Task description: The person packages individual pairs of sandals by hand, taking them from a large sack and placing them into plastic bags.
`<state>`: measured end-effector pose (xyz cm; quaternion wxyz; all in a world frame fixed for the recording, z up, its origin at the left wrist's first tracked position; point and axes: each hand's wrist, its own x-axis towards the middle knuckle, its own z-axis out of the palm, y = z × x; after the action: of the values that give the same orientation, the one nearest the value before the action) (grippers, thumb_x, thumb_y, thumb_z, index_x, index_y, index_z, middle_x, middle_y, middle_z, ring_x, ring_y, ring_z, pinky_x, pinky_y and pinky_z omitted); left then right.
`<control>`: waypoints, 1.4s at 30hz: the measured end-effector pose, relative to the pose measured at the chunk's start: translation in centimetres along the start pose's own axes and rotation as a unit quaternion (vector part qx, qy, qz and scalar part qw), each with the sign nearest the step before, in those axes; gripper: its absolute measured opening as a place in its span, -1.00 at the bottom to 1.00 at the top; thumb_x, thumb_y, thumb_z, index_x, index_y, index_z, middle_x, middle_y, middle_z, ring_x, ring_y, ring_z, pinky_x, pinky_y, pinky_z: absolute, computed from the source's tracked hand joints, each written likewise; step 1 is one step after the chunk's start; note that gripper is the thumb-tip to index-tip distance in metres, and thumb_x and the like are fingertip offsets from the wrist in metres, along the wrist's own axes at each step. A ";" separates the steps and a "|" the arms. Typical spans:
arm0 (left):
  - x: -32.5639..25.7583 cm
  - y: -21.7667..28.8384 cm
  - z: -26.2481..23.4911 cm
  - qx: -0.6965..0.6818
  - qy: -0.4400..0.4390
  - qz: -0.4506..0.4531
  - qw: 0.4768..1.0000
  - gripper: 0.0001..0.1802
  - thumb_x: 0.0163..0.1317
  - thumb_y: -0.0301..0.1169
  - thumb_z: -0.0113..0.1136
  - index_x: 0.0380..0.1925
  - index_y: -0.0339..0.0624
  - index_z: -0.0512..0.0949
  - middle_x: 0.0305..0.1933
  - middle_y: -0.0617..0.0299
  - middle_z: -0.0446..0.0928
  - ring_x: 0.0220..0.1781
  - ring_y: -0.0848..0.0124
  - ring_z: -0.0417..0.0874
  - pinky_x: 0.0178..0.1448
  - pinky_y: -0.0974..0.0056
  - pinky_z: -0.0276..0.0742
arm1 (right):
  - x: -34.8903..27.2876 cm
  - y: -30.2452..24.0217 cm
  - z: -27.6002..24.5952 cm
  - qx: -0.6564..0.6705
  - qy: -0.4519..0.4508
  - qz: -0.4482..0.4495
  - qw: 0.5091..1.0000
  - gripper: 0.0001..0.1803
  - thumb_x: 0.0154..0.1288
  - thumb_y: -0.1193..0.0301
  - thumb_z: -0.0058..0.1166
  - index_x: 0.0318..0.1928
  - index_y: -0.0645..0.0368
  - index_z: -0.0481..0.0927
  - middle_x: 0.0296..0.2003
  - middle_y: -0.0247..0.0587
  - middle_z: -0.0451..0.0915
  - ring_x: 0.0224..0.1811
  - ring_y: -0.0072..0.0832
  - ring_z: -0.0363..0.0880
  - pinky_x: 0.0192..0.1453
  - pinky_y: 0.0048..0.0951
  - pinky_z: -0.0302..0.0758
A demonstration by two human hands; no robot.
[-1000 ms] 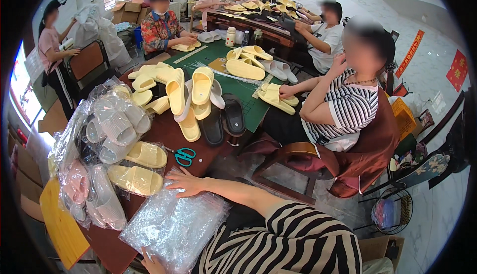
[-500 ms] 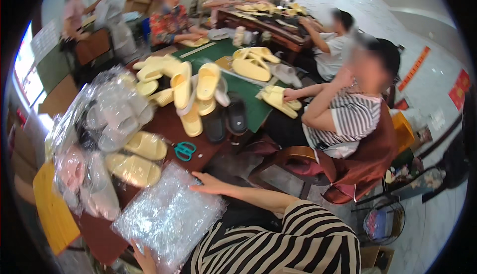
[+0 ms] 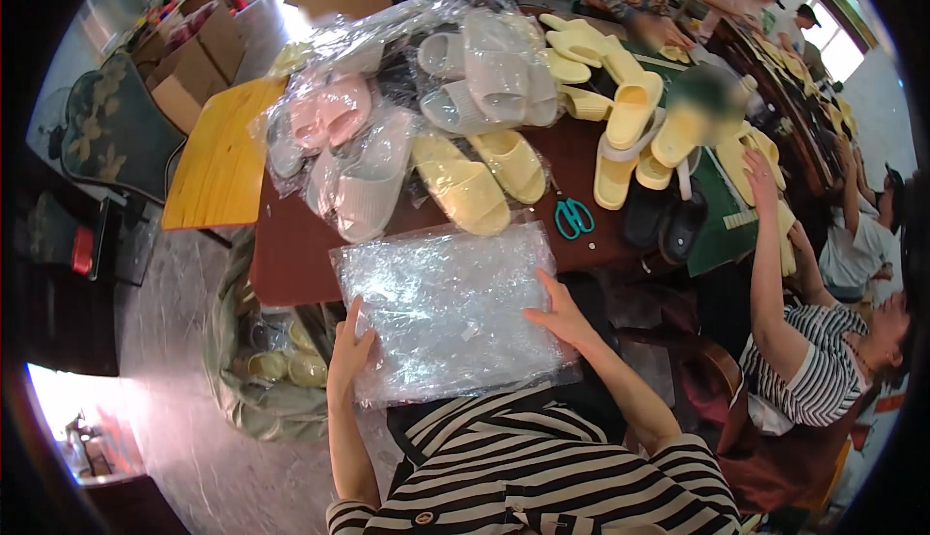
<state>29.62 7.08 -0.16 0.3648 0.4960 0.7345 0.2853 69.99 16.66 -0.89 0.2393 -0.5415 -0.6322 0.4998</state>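
A flat stack of clear plastic bags (image 3: 450, 317) lies in front of me, its far part over the near edge of the brown table and its near part over my lap. My left hand (image 3: 349, 349) grips its left edge, with the thumb on top. At the right edge my right hand (image 3: 562, 312) holds it too, thumb on top and the other fingers partly hidden. Just beyond the stack lie yellow slippers in clear plastic (image 3: 465, 186) and grey slippers in plastic (image 3: 360, 181). Teal-handled scissors (image 3: 573, 217) rest right of them.
Pink slippers (image 3: 331, 113) and more bagged grey slippers (image 3: 499, 75) are heaped at the back. Loose yellow slippers (image 3: 635, 109) and black slippers (image 3: 668, 220) stand to the right. A yellow stool (image 3: 223, 157) and a sack (image 3: 262, 404) flank the table's left. A co-worker (image 3: 809, 341) sits at right.
My view has swung to the left and the stack now lies squarer before me. My left hand has come up along its left edge. The co-worker's arm now reaches towards the yellow slippers.
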 end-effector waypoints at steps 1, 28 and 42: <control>-0.2 -0.1 -0.1 -0.017 -0.004 0.008 1.000 -0.26 0.24 -0.43 0.09 0.45 0.16 0.18 -0.11 -0.02 0.34 -0.27 0.25 0.41 0.01 0.22 0.43 | 0.0 0.2 -0.4 -0.022 -0.014 -0.005 1.000 -0.04 0.09 0.21 0.35 0.42 0.30 0.15 0.30 0.18 0.23 0.40 -0.02 0.15 0.47 -0.21 0.12; -1.0 3.4 -0.8 0.500 0.072 0.073 0.860 -0.25 0.12 -0.17 0.34 0.35 0.31 0.31 0.19 -0.10 0.28 0.01 0.07 0.53 0.04 0.12 0.50 | 6.3 -5.1 6.9 -0.459 -0.137 -0.268 0.836 -0.02 0.00 -0.26 0.21 0.45 -0.38 0.19 0.52 -0.09 -0.10 0.56 0.06 -0.22 0.28 0.66 -0.13; 7.1 5.1 7.0 0.267 0.138 0.325 0.897 -0.46 0.09 -0.36 0.26 0.13 -0.18 0.46 0.20 -0.01 0.36 0.28 0.05 0.33 0.31 -0.05 0.22 | 6.2 -4.1 7.5 -0.471 -0.118 -0.269 0.832 -0.02 0.01 -0.29 0.16 0.45 -0.40 0.16 0.51 -0.10 -0.04 0.55 0.08 -0.14 0.27 0.65 -0.09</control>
<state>36.26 15.91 -1.96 0.0005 0.7419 0.6236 0.2463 59.94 19.96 -1.62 0.0038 -0.3345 -0.9350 0.1179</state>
